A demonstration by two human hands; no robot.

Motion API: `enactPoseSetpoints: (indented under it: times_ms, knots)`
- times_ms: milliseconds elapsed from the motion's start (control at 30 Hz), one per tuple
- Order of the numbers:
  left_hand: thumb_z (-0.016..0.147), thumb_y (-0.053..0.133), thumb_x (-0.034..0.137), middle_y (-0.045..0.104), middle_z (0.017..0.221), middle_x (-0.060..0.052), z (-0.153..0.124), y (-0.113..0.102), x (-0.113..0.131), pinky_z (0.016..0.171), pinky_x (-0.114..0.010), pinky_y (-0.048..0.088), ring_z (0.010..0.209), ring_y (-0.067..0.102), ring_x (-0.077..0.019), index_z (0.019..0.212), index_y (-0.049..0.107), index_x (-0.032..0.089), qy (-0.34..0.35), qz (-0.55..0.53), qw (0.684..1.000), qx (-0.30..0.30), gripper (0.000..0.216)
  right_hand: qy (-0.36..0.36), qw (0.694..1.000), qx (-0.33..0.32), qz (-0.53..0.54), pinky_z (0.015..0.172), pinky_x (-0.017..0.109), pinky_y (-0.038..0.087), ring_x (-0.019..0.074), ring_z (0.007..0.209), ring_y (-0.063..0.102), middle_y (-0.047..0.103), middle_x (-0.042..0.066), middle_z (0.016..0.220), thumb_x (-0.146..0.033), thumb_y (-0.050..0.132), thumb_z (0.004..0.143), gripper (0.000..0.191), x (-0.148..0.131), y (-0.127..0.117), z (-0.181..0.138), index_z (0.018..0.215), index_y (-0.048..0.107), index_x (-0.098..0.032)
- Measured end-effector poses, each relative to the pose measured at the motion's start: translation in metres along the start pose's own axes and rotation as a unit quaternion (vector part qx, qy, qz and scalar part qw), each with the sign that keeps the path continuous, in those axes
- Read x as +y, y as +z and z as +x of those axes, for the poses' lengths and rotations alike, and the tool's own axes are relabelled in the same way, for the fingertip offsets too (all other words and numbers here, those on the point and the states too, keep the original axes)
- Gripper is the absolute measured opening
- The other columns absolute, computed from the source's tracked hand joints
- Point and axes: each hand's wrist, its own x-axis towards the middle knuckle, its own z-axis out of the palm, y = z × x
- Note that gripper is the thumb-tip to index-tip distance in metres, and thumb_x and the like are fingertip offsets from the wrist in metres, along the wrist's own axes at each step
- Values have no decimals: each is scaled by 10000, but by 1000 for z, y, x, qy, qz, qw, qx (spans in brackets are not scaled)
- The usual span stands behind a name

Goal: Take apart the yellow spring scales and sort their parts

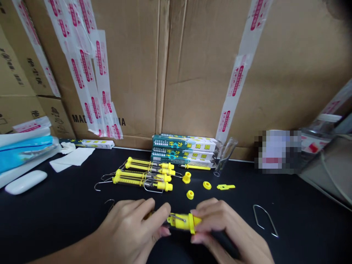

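A spring scale (180, 222) with a yellow end and a clear tube lies level between my two hands, low in the middle of the view. My left hand (132, 227) is wrapped round its body, covering most of the tube. At the other end, the fingers and thumb of my right hand (222, 225) pinch the yellow cap. A wire hook (110, 204) sticks out beyond my left hand. Just past my hands lie several assembled spring scales (143, 179), side by side with hooks pointing left. Loose yellow caps (186, 178), a yellow ring (207, 185) and a flat yellow piece (226, 187) lie near them.
Printed boxes (184, 148) are stacked against a cardboard wall (198, 73). A clear tube (225, 157) leans beside them, near a thin yellow rod (195, 167). A bent wire (265, 222) lies at right; a white case (26, 182) and blue packet (26, 150) sit left.
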Motion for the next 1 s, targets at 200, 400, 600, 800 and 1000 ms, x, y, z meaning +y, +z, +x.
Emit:
enactPoseSetpoints:
  times_ms: [200, 400, 600, 800, 1000]
  knots:
    - [1082, 252, 263, 659, 672, -8, 6, -4, 0, 437, -285, 464, 476, 634, -169, 1085, 557, 160, 21, 33, 999, 30, 323, 98, 995, -10, 20, 663, 150, 565, 103, 674, 687, 676, -35, 809, -235, 571, 1009, 88, 1, 4, -3, 923, 566, -250]
    - [1071, 302, 253, 689, 719, -2, 5, -6, 0, 519, -228, 502, 528, 664, -139, 1106, 587, 184, 4, -16, 1000, 1, 295, 36, 997, 8, 65, 649, 249, 565, 154, 726, 639, 624, 13, 787, -40, 542, 966, 236, -1, 3, -1, 817, 520, -222]
    - [1087, 227, 317, 724, 814, -9, -3, -4, -2, 490, -269, 484, 557, 682, -160, 1142, 543, 217, -9, -33, 999, -32, 336, -119, 990, -59, -36, 820, 324, 585, 206, 883, 675, 701, 105, 908, -79, 474, 1020, 165, 0, -7, 3, 1050, 630, -124]
    - [1072, 325, 339, 750, 985, -2, -5, -2, -7, 601, -290, 532, 769, 750, -197, 1178, 518, 251, -56, -72, 992, -88, 238, -15, 994, -46, -93, 667, 247, 581, 166, 748, 679, 706, 65, 884, -319, 468, 1054, 230, 1, -3, 4, 1204, 532, -157]
    - [1075, 291, 333, 754, 990, -13, -5, -2, -7, 573, -288, 497, 735, 740, -192, 1159, 531, 245, -45, -74, 991, -107, 269, -19, 999, -35, -33, 679, 253, 551, 151, 749, 618, 636, 56, 845, -72, 396, 1040, 233, 5, 5, -5, 880, 519, -189]
